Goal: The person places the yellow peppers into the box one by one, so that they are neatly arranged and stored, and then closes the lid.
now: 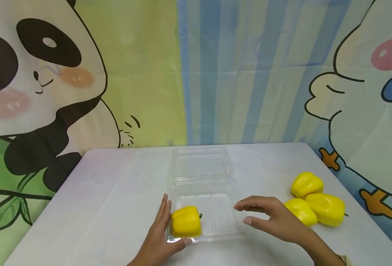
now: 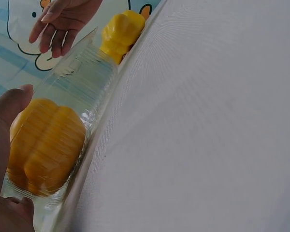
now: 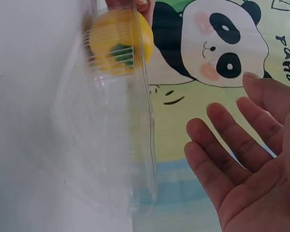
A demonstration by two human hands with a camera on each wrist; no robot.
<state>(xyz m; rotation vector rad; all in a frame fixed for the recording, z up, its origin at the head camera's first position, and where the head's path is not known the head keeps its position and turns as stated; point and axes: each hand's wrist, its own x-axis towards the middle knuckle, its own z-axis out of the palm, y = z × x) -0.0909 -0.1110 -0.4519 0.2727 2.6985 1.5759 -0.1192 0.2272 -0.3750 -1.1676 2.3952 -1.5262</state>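
A yellow bell pepper [image 1: 186, 221] with a green stem lies in the left front part of a clear plastic clamshell box [image 1: 216, 236], whose lid [image 1: 199, 165] is folded back flat. At the box's left front corner is my left hand [image 1: 159, 229], fingers straight along the side and thumb at the front edge. The left wrist view shows the pepper [image 2: 48, 145] through the ribbed wall, beside the thumb. My right hand [image 1: 274, 218] hovers by the box's right side, fingers spread and loosely bent, holding nothing. In the right wrist view its palm [image 3: 261, 193] is bare.
Three more yellow bell peppers [image 1: 325, 209] sit clustered on the white table [image 1: 116, 207], right of the box and behind the right forearm. A cartoon-printed curtain [image 1: 236, 74] hangs beyond the table's far edge.
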